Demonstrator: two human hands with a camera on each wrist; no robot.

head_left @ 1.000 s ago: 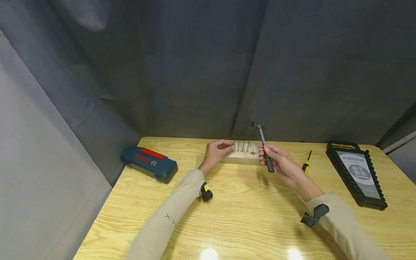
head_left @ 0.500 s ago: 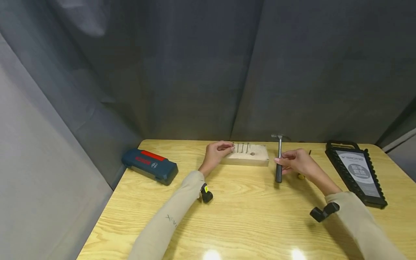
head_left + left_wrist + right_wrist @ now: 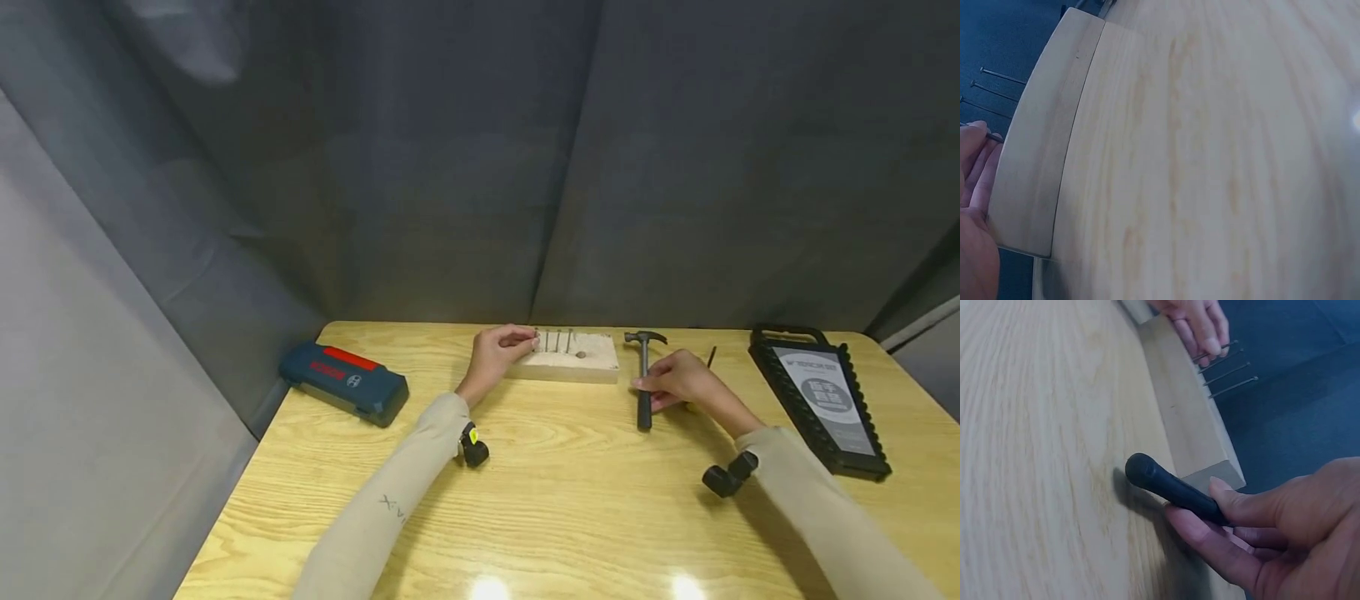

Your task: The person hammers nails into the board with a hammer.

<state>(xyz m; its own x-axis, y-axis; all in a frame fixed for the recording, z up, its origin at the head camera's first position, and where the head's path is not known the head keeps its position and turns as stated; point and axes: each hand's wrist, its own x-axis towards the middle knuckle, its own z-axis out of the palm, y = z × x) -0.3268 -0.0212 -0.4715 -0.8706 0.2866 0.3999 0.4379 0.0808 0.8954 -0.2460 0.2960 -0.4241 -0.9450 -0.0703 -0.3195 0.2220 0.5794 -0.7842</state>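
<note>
A pale wooden block lies near the table's far edge, with several nails standing upright in it and a dark round spot on top. My left hand pinches the leftmost nail between thumb and fingers, as the right wrist view also shows. To the right of the block, my right hand holds a claw hammer by its black handle, between thumb and fingers. The hammer's head points toward the far edge, low over the table; whether it touches the wood I cannot tell.
A dark blue case with a red strip lies at the left. Partly behind my right hand is a screwdriver. Farther right lies a black wrench rack with a label. A dark curtain hangs behind the table.
My right hand has carried the hammer from above the block's right end rightward and down, beside the block. My left hand keeps its pinch on the nail.
</note>
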